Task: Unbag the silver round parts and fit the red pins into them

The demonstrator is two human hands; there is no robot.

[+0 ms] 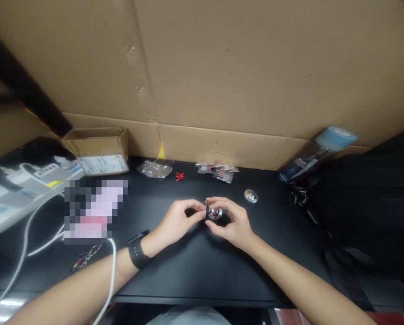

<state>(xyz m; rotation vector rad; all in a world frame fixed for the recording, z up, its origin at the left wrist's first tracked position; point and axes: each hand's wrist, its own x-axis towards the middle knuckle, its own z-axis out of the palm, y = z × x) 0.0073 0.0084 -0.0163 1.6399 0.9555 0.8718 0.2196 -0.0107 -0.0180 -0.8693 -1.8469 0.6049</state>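
My right hand [234, 221] is closed around a small shiny metal piece [215, 213], gripping the rim of its round disc, with a rounded knob on the side towards my palm. My left hand [184, 219] is closed in a pinch against the disc's other face. A speck of red shows between its thumb and finger, too small to name. To the right lies a domed silver disc [251, 195] on the black table [188, 271]. Behind my hands are a small looped red cord [179, 176] and small clear plastic packets [222, 171] with red bits inside.
A crumpled clear bag [155, 169] and an open cardboard box [100, 149] stand near the cardboard wall [239, 81]. At left are a power strip [25, 189], white cables [27, 234] and a blurred-out pink object [100, 212]. A dark bottle [310, 158] and black bag [367, 212] are at right.
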